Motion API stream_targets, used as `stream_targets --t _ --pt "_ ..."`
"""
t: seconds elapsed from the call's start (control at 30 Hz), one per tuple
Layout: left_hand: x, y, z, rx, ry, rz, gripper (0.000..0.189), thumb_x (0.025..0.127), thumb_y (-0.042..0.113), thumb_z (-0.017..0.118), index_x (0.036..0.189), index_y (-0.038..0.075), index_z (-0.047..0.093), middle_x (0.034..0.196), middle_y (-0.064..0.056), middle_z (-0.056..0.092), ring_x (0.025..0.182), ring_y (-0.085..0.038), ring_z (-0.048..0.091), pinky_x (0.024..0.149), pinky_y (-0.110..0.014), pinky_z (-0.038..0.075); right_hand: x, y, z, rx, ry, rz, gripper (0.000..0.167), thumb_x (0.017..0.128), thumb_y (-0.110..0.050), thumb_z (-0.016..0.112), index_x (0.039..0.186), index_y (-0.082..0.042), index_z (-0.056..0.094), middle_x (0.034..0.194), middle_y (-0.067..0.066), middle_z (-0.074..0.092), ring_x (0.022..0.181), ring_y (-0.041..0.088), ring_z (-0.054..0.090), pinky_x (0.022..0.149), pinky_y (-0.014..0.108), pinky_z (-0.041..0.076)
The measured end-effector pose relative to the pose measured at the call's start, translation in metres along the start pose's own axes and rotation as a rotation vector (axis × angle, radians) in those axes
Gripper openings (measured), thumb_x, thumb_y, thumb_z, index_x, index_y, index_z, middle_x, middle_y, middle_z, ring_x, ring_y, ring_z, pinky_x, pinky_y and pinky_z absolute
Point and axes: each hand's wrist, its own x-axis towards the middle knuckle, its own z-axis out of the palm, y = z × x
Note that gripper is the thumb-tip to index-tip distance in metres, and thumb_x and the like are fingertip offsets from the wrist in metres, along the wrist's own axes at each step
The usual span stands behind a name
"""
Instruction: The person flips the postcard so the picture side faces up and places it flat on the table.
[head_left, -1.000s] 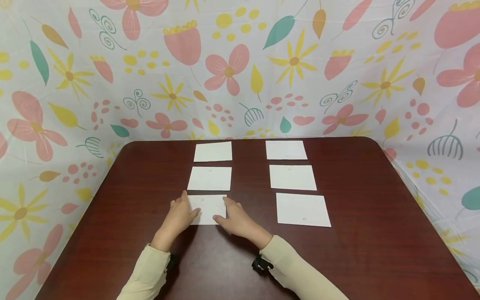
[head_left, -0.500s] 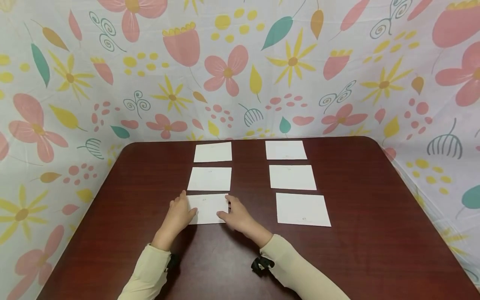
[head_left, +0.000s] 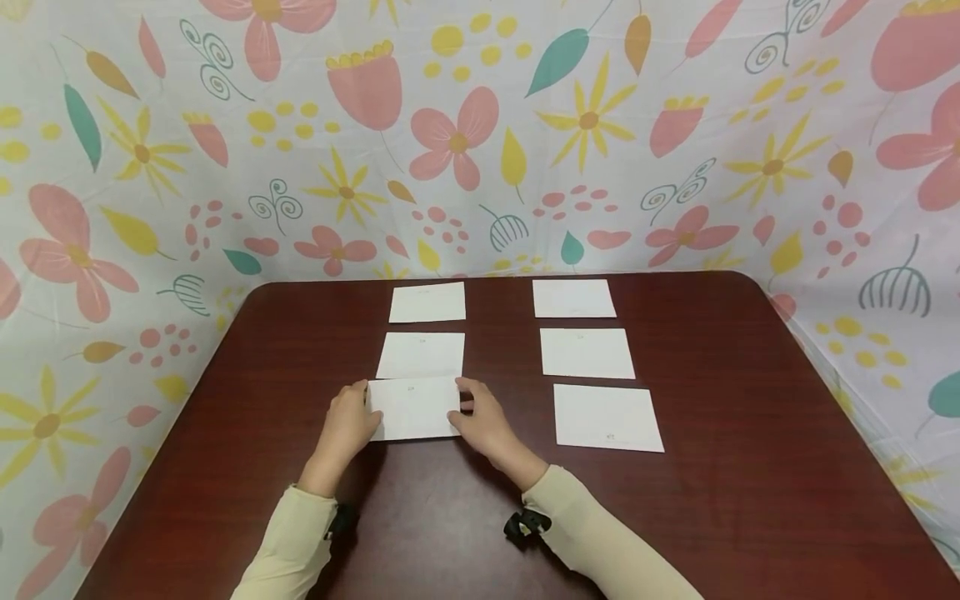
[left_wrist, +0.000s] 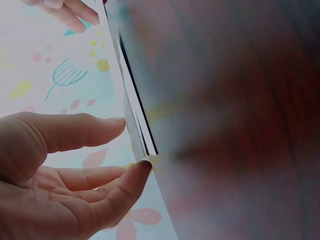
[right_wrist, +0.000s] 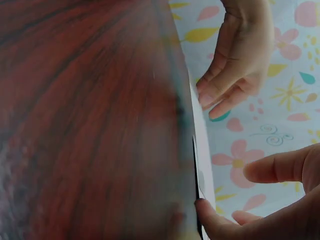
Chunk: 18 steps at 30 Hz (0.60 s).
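Note:
In the head view, a white card (head_left: 415, 410) with a tiny mark near its far edge is between my two hands at the front of the left column. My left hand (head_left: 347, 423) grips its left edge, and my right hand (head_left: 489, 425) grips its right edge, thumbs on the top face. A dark shadow shows under the near edge, so the card seems slightly raised. Its far edge meets or just overlaps the middle-left card (head_left: 420, 355). Both wrist views show the card (left_wrist: 138, 125) nearly edge-on, with fingertips at its underside.
Beyond it lies the far-left card (head_left: 427, 302). The right column has a near card (head_left: 608, 417), a middle card (head_left: 587, 353) and a far card (head_left: 574, 298). All lie on the dark reddish-brown table (head_left: 720, 500). A flower-printed cloth (head_left: 465, 217) hangs behind and along both sides.
The near-left card has moved slightly away from me and seems lifted, closing the gap to the middle-left card. My right hand has shifted a little right and forward; the other cards stay put.

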Motion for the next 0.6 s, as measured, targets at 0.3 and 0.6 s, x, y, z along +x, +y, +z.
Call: stream_targets --t 0.3,0.6 --pt "0.005 -0.010 -0.007 -0.152 0.106 0.028 0.039 0.079 -0.001 0.069 0.114 -0.016 0.060 0.089 -0.022 0.065 0.081 -0.033 0.063 0.077 -0.045 0.050 0.006 0.000 -0.006 0.079 0.118 -0.068 0.044 0.086 0.008 0.058 0.129 0.005 0.053 0.121 0.022 0.057 0.098 0.033 0.063 0.074 0.033 0.052" --pt "0.008 -0.014 -0.005 -0.252 0.181 0.019 0.024 0.077 -0.002 0.070 0.100 -0.009 0.067 0.083 -0.018 0.068 0.077 -0.030 0.065 0.076 -0.043 0.051 0.010 0.000 -0.007 0.109 0.193 -0.040 0.038 0.084 0.009 0.061 0.121 0.004 0.059 0.102 0.016 0.062 0.088 0.025 0.065 0.067 0.029 0.050"
